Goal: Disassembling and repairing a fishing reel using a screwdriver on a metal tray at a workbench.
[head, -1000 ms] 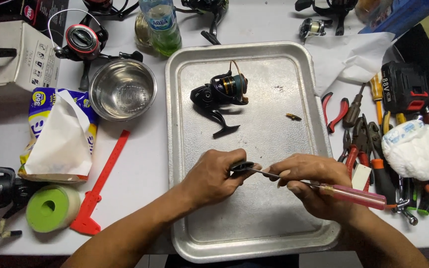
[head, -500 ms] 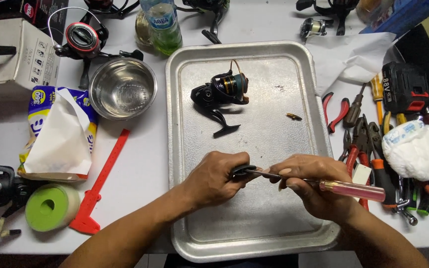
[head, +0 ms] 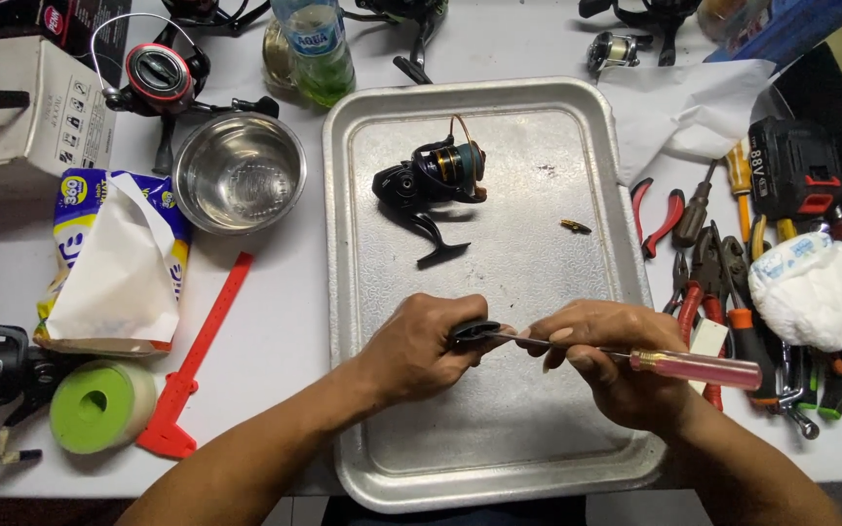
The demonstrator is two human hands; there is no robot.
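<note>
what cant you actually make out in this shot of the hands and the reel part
Head view only:
- The small black part: the left hand wraps most of it, so its shape is unclear.
- The screwdriver tip: hidden where it meets the part.
- The right hand: its palm side faces away.
- The tiny brown piece on the metal tray: too small to identify.

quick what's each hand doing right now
left hand: closed on a small black part
right hand: closed on a screwdriver, tip at the part
</note>
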